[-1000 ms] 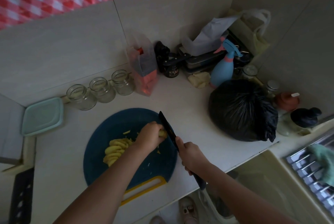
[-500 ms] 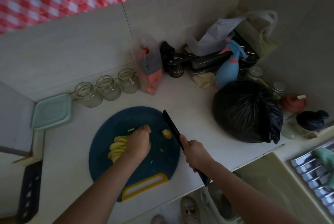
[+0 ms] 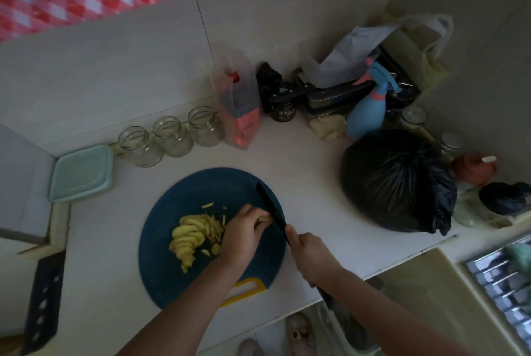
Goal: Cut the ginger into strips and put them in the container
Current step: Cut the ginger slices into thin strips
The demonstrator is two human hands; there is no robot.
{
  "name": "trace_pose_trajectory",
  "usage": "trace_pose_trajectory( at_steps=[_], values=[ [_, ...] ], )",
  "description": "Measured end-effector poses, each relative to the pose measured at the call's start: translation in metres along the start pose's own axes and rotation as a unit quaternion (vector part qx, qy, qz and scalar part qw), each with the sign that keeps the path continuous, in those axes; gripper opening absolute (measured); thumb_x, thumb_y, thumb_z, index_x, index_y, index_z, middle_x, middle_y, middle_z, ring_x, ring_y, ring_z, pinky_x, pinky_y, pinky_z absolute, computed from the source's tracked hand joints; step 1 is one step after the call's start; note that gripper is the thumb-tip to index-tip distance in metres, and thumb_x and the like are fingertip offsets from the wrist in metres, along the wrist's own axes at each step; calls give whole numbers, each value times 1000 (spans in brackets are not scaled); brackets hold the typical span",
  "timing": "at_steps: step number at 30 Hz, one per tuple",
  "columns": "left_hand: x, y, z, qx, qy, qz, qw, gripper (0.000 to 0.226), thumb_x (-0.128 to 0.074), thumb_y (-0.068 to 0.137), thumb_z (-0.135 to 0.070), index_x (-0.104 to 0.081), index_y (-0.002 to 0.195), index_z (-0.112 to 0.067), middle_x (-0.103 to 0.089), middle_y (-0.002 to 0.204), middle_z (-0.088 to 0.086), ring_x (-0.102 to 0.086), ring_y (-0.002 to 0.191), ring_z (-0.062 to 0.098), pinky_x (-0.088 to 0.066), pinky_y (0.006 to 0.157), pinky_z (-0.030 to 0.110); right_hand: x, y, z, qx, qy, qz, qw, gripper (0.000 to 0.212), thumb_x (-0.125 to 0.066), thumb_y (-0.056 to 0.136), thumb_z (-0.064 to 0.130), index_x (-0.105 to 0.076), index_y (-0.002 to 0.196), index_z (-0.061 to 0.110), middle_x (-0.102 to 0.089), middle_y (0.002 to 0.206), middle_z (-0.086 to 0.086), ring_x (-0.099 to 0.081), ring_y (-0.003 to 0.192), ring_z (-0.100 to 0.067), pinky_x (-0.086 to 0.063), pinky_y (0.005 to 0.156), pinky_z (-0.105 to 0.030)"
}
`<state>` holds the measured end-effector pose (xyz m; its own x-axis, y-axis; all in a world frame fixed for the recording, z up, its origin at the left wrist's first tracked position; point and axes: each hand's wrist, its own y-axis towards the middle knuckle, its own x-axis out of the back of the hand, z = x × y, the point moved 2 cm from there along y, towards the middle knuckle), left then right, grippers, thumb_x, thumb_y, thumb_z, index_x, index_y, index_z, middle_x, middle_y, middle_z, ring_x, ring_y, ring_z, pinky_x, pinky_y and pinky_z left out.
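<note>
Starting at the left, a pale green square lidded container sits at the edge of the pale surface, well apart from the round dark blue cutting board where the work is. On that board lies a fanned row of yellow ginger slices, with thin strips just beside it. The left hand curls its fingers down over a small ginger end piece, pinning it to the board; the grip looks nearly closed, though the dim light hides the fingertips. Just right of it, the black-bladed knife stands against that piece, its handle wrapped fully by the right hand. To cut well here, I would keep the fingertips tucked back behind the knuckles, let the blade ride flat against them, and slice with short even strokes, since so small a piece may roll. Nothing appears to have gone into the container yet.
</note>
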<state>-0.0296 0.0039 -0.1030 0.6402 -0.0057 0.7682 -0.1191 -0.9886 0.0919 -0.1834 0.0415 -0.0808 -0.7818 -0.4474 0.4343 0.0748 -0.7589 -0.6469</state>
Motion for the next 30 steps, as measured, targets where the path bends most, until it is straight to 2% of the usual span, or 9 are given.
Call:
trace_pose_trajectory(
  at_steps=[3, 7, 9, 12, 15, 20, 24, 28, 30],
  values=[
    [1, -3, 4, -32, 7, -2, 999, 22, -72, 78, -5, -72, 100, -4, -69, 96, 7, -67, 84, 18, -54, 77, 25, -7, -4, -2, 0, 25, -8, 1000, 56, -22, 95, 62, -48, 70, 19, -53, 72, -4, -54, 56, -19, -43, 40, -24],
    [2, -4, 2, -49, 5, -9, 999, 24, -66, 80, -1, -70, 103, 1, -67, 105, 14, -65, 87, 16, -38, 88, 8, -5, -4, -3, 13, 24, -19, 999, 59, -21, 95, 61, -53, 72, 17, -55, 70, -2, -54, 59, -13, -46, 53, -26],
    [5, -6, 1, -43, -13, -21, 999, 22, -66, 82, 2, -70, 104, 2, -62, 98, 10, -57, 84, 0, -38, 82, 3, -4, -3, -4, 17, 20, -18, 999, 61, -21, 95, 61, -54, 72, 14, -55, 69, -3, -54, 58, -15, -49, 56, -29],
    [7, -5, 1, -23, -21, -32, 999, 25, -68, 83, -3, -69, 108, -4, -59, 88, 4, -56, 78, 2, -40, 72, 6, -4, -3, -4, 26, 18, -16, 999, 64, -21, 95, 61, -56, 76, 10, -55, 69, -5, -54, 60, -16, -52, 64, -35],
    [8, -4, 1, 14, -40, -56, 998, 17, -73, 79, -8, -70, 95, -9, -65, 86, 0, -61, 78, 7, -46, 71, 10, -4, -5, -3, 33, 13, -16, 999, 65, -21, 96, 58, -60, 84, 8, -57, 71, -4, -57, 64, -16, -53, 69, -36],
    [1, -9, 0, -4, -53, -66, 996, 13, -73, 77, -1, -71, 88, -8, -66, 88, 0, -60, 79, -1, -46, 74, 4, 0, -8, 3, 82, -39, -14, 996, 46, -19, 102, 46, -47, 77, 18, -53, 75, -8, -58, 75, -25, -51, 76, -38],
    [-1, -8, 0, -4, -46, -59, 997, 11, -74, 77, -3, -69, 84, -9, -66, 83, -1, -62, 76, 3, -46, 70, 4, 6, -6, -2, 80, -58, -53, 994, 62, -22, 99, 52, -57, 79, 6, -54, 70, -5, -53, 69, -19, -43, 70, -32],
    [-1, -8, -1, 2, -47, -66, 997, 10, -74, 76, -3, -67, 80, -9, -67, 80, -3, -61, 74, 4, -43, 69, 2, 6, -7, -5, 96, -63, -54, 992, 62, -23, 98, 56, -53, 70, 9, -47, 61, -1, -47, 59, -13, -41, 65, -30],
    [-2, -8, 0, 2, -49, -68, 996, 10, -74, 76, -3, -67, 80, -10, -67, 80, -3, -61, 74, 2, -43, 69, 2, 5, -8, -6, 96, -62, -44, 993, 63, -22, 97, 56, -55, 73, 8, -46, 61, -1, -47, 59, -13, -42, 66, -31]
  ],
)
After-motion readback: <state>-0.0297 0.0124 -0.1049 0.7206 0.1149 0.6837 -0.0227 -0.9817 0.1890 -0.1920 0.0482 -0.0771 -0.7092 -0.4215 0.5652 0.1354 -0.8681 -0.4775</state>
